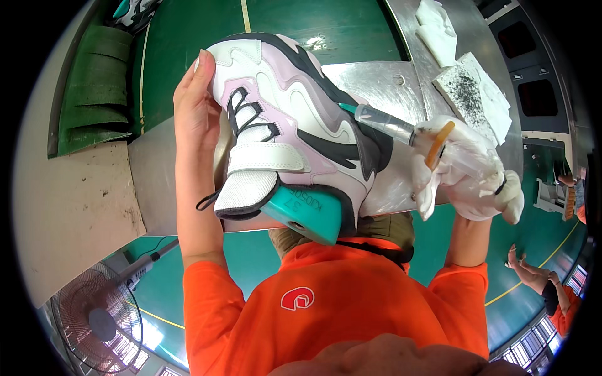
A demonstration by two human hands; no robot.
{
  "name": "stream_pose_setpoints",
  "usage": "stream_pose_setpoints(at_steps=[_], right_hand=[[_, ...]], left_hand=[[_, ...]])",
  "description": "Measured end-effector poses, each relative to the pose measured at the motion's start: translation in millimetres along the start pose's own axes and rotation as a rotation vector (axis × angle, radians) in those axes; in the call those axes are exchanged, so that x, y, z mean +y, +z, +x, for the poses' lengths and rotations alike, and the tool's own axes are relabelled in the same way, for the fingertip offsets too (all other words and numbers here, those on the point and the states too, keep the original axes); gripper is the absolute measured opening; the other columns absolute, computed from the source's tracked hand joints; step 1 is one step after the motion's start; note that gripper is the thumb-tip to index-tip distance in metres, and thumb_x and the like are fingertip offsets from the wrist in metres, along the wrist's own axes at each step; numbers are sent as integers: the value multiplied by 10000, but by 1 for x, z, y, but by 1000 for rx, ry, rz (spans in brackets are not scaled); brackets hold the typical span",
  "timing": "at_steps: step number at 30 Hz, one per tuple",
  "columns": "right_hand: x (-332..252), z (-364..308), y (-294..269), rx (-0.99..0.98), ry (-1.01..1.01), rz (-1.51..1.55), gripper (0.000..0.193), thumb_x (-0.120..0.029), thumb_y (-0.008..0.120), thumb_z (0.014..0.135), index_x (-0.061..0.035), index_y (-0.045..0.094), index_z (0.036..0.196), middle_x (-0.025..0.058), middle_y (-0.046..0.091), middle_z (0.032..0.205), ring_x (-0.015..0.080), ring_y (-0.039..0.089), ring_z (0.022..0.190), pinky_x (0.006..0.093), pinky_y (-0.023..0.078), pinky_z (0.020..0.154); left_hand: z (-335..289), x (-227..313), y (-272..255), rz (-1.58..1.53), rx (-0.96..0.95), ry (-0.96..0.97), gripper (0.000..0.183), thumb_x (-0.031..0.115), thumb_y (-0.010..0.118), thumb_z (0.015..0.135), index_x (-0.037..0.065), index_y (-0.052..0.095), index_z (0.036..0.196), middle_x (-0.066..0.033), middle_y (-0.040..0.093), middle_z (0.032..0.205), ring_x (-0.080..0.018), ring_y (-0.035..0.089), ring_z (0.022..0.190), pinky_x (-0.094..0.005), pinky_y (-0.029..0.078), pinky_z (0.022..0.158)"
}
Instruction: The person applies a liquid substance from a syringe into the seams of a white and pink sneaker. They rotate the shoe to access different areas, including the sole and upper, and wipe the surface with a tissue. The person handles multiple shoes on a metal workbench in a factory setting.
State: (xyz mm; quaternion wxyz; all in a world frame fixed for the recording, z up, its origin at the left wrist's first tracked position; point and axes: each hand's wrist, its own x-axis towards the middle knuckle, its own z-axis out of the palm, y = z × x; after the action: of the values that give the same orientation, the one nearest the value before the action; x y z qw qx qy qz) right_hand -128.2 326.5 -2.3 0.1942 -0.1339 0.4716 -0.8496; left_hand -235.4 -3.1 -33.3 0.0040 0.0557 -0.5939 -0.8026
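A white, pink and black sneaker (282, 119) is tilted on its side above the metal table edge in front of me, its toe pointing away. A green shoe last (307, 213) sticks out of its collar. My left hand (199, 103), bare, grips the toe end; the shoe partly hides its fingers. My right hand (467, 169) wears a white glove and is closed round a clear syringe (389, 124) with a green tip and an orange flange. That tip is at the seam between the upper and the dark sole; whether it touches, I cannot tell.
Beyond the metal table (376, 81) runs a green conveyor belt (301, 22). At the right lie a white cloth (436, 31) and a white pad with black specks (464, 91). A fan (100, 319) stands at the lower left. Another person (555, 291) is at the far right.
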Motion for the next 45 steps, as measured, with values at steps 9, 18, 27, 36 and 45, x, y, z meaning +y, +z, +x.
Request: stream_pose_setpoints(at_steps=[9,18,27,36,45], right_hand=[[5,-8,-6,-9,-9,72,969,-376,724,655,155,327,1361,272,542,1040,381,610,860,447,555,703],[15,-28,-36,-116,-263,338,1058,-346,783,576,156,311,1379,274,541,1139,404,624,983,478,575,793],[62,-72,-46,771,-418,-861,952,-196,848,543,101,396,1326,172,542,1107,278,617,988,377,525,884],[66,-82,-48,843,-385,-686,1095,-130,841,498,102,262,1400,196,480,1223,304,591,1039,388,525,857],[65,-77,-41,1013,-307,-284,435,-374,485,973,7,520,1181,193,589,1079,400,647,969,556,552,829]], left_hand=[[1,-3,-3,-31,-25,-30,411,343,637,958,-17,620,1154,-77,695,1027,-135,661,910,-262,509,798],[8,-7,4,-96,-66,-18,349,279,617,974,-33,613,1131,-92,695,1015,-147,669,903,-271,522,816],[139,39,31,-153,-52,53,310,270,672,940,-27,652,1025,-94,701,944,-154,672,810,-293,537,724],[280,-52,83,177,662,226,578,283,708,891,-203,479,1105,-242,598,1090,-346,665,874,-417,638,555],[325,29,87,1894,337,616,315,328,546,963,39,670,986,-200,706,787,-372,694,701,-420,568,594]])
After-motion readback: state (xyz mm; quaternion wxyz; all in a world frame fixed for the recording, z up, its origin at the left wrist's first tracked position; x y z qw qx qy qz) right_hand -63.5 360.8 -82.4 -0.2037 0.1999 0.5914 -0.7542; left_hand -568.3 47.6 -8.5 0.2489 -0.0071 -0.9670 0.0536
